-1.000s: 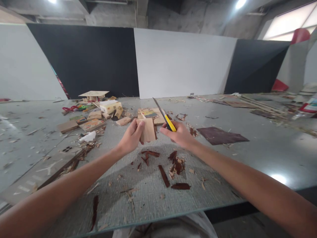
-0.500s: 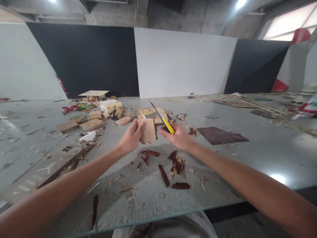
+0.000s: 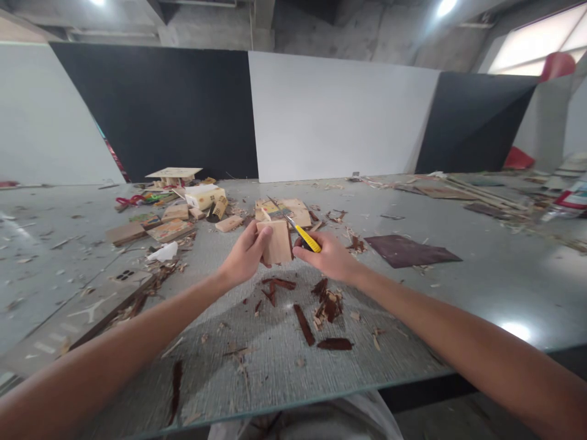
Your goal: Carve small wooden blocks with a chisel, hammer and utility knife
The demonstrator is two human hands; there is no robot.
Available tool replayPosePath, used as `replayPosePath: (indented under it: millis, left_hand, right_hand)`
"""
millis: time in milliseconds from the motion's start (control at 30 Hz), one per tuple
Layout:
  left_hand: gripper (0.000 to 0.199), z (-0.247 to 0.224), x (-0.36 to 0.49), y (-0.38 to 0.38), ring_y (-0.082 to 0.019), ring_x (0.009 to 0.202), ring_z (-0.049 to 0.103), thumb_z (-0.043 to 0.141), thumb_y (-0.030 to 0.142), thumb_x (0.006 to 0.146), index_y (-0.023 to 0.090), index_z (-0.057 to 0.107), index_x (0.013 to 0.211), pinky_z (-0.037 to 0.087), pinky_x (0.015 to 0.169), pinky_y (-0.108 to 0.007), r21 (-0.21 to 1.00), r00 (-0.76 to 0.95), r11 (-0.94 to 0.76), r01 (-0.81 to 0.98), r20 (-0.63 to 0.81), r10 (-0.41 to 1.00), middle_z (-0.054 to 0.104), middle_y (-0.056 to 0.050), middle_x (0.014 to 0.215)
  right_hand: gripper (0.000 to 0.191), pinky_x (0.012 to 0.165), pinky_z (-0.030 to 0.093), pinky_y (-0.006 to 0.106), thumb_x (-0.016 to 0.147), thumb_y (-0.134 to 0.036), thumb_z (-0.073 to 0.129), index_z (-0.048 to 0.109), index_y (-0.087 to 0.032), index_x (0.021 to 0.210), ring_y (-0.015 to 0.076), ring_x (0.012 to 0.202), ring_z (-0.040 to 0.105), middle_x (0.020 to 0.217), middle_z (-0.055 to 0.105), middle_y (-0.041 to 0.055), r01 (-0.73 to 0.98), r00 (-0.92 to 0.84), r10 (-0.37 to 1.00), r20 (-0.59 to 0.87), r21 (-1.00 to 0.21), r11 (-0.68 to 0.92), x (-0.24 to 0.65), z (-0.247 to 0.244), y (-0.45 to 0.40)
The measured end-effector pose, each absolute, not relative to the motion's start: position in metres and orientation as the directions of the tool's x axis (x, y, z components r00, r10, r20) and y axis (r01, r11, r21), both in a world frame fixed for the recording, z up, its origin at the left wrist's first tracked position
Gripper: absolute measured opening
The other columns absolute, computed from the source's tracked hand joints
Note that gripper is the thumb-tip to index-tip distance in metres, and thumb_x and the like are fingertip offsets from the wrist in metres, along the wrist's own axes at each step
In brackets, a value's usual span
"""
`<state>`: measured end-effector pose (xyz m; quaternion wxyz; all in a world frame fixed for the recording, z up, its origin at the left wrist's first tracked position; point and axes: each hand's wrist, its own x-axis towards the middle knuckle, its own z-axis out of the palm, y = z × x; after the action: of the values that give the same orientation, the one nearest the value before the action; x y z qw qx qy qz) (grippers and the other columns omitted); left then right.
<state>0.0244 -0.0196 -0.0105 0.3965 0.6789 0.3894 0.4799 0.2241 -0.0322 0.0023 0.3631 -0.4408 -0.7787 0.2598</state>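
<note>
Pinched in my left hand [image 3: 244, 253] is a pale, squarish wooden block [image 3: 277, 242], with the thumb on its face and a dark strip along its right edge. My right hand [image 3: 334, 255] is wrapped round a yellow and black utility knife [image 3: 308, 239], whose long blade points up and to the left, above the block. The fingertips of my right hand are close to the block's right edge; whether they touch it I cannot tell. Behind the block lies a wooden board [image 3: 296, 212] with a coloured picture.
Dark red-brown strips [image 3: 303, 324] and a heap of shavings [image 3: 329, 305] lie in front of my hands. A dark sheet [image 3: 413, 251] is on the right. Wood pieces [image 3: 170, 230] and a grey board [image 3: 98, 315] lie on the left.
The knife has dropped lower and tilted further left, nearer the block. My right hand has shifted slightly left, and the block has turned a little.
</note>
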Motion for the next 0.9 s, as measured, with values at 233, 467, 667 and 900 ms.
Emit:
replayPosePath:
  millis: [233,467,667,900]
  left_hand:
    - [0.035,-0.011,0.019,-0.013,-0.011,0.06,0.056,0.043,0.053,0.09,0.018,0.043,0.093,0.055,0.044,-0.023,0.917,0.246,-0.371,0.147,0.33,0.911,0.048,0.001,0.076]
    - [0.035,-0.01,0.016,-0.01,-0.017,0.075,0.062,0.047,0.05,0.089,0.018,0.044,0.104,0.06,0.06,-0.034,0.972,0.263,-0.234,0.001,0.226,0.938,0.056,-0.004,0.09]
    - [0.037,-0.01,0.016,-0.011,-0.018,0.074,0.065,0.05,0.05,0.088,0.02,0.045,0.109,0.06,0.063,-0.036,0.979,0.29,-0.199,-0.039,0.202,0.935,0.059,-0.005,0.094]
    - [0.038,-0.011,0.018,-0.014,-0.018,0.073,0.065,0.052,0.05,0.087,0.019,0.046,0.109,0.06,0.064,-0.037,0.983,0.321,-0.163,-0.085,0.182,0.929,0.06,-0.007,0.097]
  right_hand:
    - [0.029,0.048,0.028,0.029,0.08,-0.048,0.055,0.053,-0.02,0.074,0.0109,0.048,0.037,0.053,0.042,-0.0034,0.483,-0.242,0.914,0.325,-0.777,0.404,0.233,-0.001,-0.021]
    - [0.026,0.048,0.028,0.029,0.074,-0.045,0.063,0.062,-0.02,0.081,0.0111,0.05,0.038,0.057,0.046,-0.0028,0.53,-0.372,0.885,0.281,-0.718,0.451,0.234,0.0,-0.019]
    - [0.026,0.05,0.028,0.028,0.077,-0.044,0.06,0.06,-0.019,0.074,0.0113,0.052,0.037,0.057,0.045,-0.0024,0.561,-0.368,0.886,0.281,-0.693,0.453,0.23,0.002,-0.024]
    - [0.023,0.049,0.026,0.028,0.078,-0.039,0.057,0.053,-0.019,0.068,0.0112,0.053,0.036,0.056,0.042,-0.0028,0.567,-0.36,0.882,0.305,-0.679,0.467,0.23,0.001,-0.025]
